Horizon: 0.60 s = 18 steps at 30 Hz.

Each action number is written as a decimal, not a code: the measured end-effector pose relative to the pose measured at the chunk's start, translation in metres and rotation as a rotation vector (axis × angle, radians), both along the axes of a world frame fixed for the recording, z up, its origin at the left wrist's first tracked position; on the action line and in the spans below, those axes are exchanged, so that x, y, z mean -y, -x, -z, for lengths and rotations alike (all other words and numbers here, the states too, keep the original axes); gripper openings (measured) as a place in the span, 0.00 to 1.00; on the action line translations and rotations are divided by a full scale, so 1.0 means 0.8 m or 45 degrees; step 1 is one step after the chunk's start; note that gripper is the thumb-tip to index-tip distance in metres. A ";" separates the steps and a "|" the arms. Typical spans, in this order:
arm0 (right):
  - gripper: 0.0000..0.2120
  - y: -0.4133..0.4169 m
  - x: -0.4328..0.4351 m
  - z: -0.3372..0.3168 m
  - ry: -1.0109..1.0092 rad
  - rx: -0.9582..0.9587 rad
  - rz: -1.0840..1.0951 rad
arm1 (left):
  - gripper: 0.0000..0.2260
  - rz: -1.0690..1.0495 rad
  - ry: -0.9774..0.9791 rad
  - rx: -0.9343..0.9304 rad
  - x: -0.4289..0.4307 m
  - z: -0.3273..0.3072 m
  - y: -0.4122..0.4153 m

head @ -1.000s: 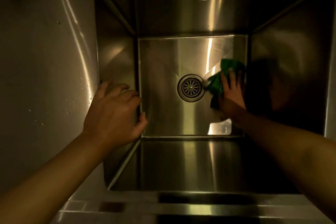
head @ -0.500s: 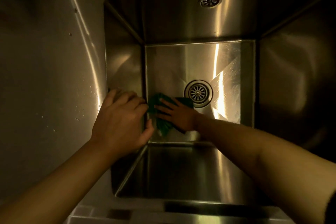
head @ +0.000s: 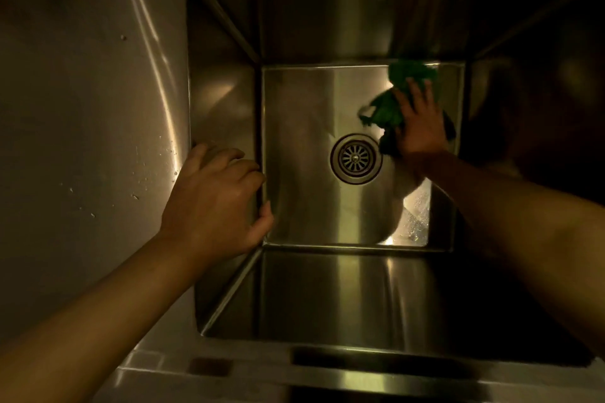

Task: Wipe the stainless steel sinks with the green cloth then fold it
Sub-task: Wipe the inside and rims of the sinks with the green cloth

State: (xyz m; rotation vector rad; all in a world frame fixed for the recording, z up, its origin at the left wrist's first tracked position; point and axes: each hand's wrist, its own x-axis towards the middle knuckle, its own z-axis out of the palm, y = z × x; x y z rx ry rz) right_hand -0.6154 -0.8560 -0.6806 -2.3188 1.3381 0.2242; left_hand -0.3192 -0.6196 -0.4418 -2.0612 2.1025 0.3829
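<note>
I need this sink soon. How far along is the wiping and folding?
Done: unclear; droplets glint in the sink, near right corner. In hand: the right hand presses the bunched green cloth flat-fingered into the far right corner, past the drain; the left hand rests on the rim. Left: folding.

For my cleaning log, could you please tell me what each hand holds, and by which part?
Nothing is gripped: the right hand presses flat on the middle of the green cloth, against the sink floor; the left hand rests on its rim.
</note>
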 end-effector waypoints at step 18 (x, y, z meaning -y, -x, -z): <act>0.39 -0.096 -0.218 -0.002 -0.137 0.102 -1.116 | 0.18 -0.010 0.004 -0.014 -0.002 0.001 0.000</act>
